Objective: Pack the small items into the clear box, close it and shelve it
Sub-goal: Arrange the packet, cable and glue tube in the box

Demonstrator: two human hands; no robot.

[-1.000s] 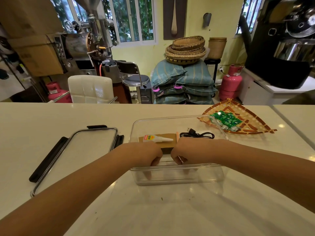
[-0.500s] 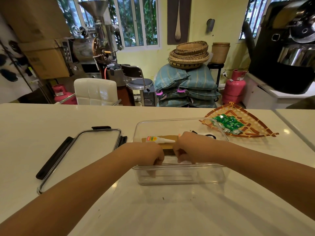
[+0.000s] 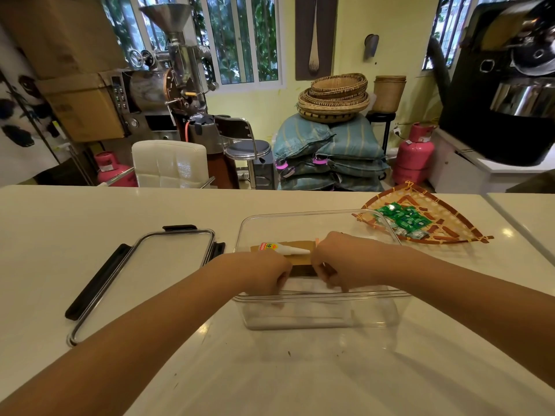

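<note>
The clear box [image 3: 318, 315] stands open on the white counter, just in front of me. Inside it lies a flat brown cardboard pack [image 3: 300, 261] with a white glue tube [image 3: 285, 250] resting on top. My left hand [image 3: 264, 274] and my right hand [image 3: 339, 261] both reach into the box, fingers curled, one at each end of the cardboard pack. The right hand hides whatever lies behind it in the box. The box's clear lid [image 3: 150, 274], with black clips, lies flat on the counter to the left.
A woven triangular tray [image 3: 444, 232] holding several small green packets [image 3: 402, 217] sits on the counter at the far right of the box. Beyond the counter's far edge stand a white chair [image 3: 169, 163], machines, sacks and pink gas cylinders.
My right hand has slid a little further into the box and now covers the black cable seen earlier. My left hand has stayed in place.
</note>
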